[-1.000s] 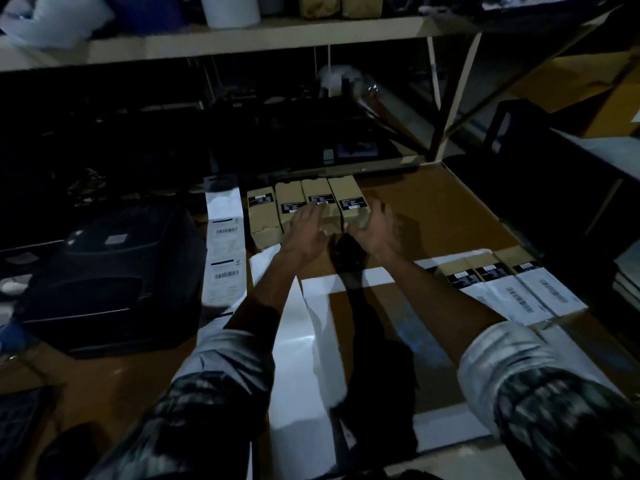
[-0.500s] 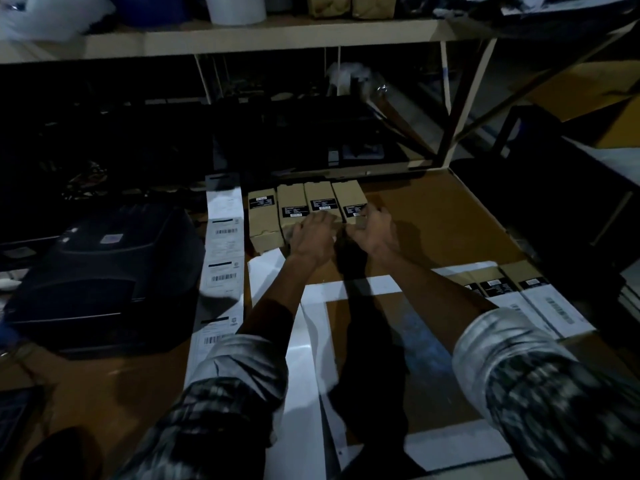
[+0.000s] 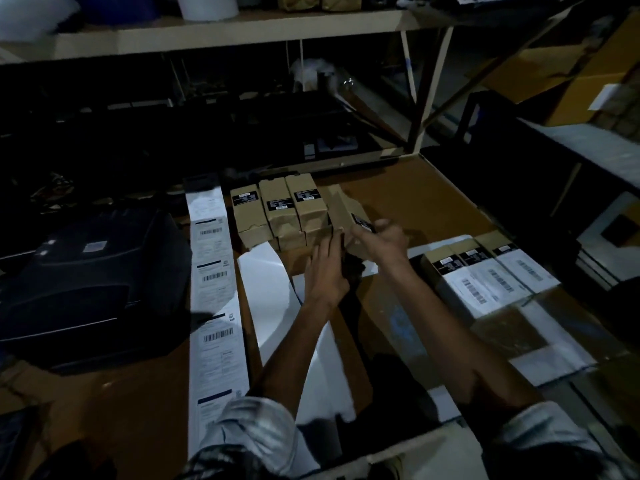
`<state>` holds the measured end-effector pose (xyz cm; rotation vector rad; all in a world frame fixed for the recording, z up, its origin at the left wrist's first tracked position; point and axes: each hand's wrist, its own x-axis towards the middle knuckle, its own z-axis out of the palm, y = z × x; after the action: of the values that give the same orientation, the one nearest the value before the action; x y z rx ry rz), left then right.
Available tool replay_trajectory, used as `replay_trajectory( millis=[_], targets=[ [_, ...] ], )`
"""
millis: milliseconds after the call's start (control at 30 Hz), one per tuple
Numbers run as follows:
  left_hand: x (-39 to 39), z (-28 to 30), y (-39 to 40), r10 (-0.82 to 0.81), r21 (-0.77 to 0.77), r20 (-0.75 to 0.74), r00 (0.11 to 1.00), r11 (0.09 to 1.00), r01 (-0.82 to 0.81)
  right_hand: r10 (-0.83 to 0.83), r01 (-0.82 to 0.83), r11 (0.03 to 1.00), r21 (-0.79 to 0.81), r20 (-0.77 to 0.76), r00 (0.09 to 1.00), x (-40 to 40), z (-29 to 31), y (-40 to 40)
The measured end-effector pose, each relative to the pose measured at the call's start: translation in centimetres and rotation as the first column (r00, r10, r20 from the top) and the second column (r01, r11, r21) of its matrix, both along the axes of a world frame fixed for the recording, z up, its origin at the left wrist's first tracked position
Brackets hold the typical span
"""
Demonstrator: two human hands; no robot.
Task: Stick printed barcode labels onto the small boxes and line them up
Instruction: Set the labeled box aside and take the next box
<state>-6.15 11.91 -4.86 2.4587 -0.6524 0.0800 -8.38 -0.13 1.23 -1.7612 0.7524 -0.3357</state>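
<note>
Three small brown boxes (image 3: 277, 216) with black labels stand side by side at the back of the brown table (image 3: 415, 202). A fourth brown box (image 3: 341, 209) is tilted up at their right end, and my right hand (image 3: 381, 239) grips it near its black label. My left hand (image 3: 325, 268) lies just below the boxes, fingers straight and touching the tilted box's near end. Three more boxes (image 3: 485, 271) with white barcode labels lie in a row at the right. A long strip of printed barcode labels (image 3: 213, 289) runs down the table's left side.
A black label printer (image 3: 90, 282) sits at the left. White backing sheets (image 3: 270, 285) lie on the table under my arms. A shelf frame (image 3: 242, 29) with a white roll stands behind the table. Cardboard cartons (image 3: 568, 74) are at the far right.
The rightmost box of the back row has been lifted and tilted by my right hand. My left hand drew back a little from the row. The camera moved closer.
</note>
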Motion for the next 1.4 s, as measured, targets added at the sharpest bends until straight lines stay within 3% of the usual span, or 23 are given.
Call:
replay_trajectory(
  millis=[233,400,533,733,933,1233,1400],
  targets=[
    [-4.4,-1.2,0.3,0.033,-0.182,0.089,0.996,0.983,-0.017,-0.052,0.054,0.997,0.050,-0.038,0.998,-6.4,-0.5,1.6],
    [-7.7,-3.2,0.9,-0.034,-0.263,-0.004,0.999,0.964,0.032,-0.045,0.041,0.996,-0.079,-0.043,0.998,-10.0,-1.0,3.3],
    [-9.5,-3.5,1.8,-0.037,-0.418,-0.090,0.995,0.908,-0.004,0.021,-0.025,0.986,-0.166,-0.027,0.999,-10.8,-1.8,4.0],
    [-10.6,-3.1,2.8,0.014,-0.472,-0.198,0.980,0.875,-0.108,0.192,-0.191,0.981,0.031,-0.053,0.980,-10.8,-1.7,2.5],
    [-12.6,-3.1,2.1,0.077,-0.534,-0.307,0.949,0.811,-0.238,0.219,-0.209,0.972,0.106,-0.091,0.971,-11.2,-2.1,0.8],
    [-16.4,-2.0,-0.2,0.033,-0.582,-0.340,0.940,0.778,-0.238,0.271,-0.257,0.940,0.224,-0.037,0.962,-13.2,-4.2,-3.6],
    [-16.4,-1.6,1.1,0.009,-0.552,-0.338,0.941,0.808,-0.206,0.345,-0.323,0.898,0.299,-0.023,0.938,-13.8,-5.4,-5.5]
  ],
)
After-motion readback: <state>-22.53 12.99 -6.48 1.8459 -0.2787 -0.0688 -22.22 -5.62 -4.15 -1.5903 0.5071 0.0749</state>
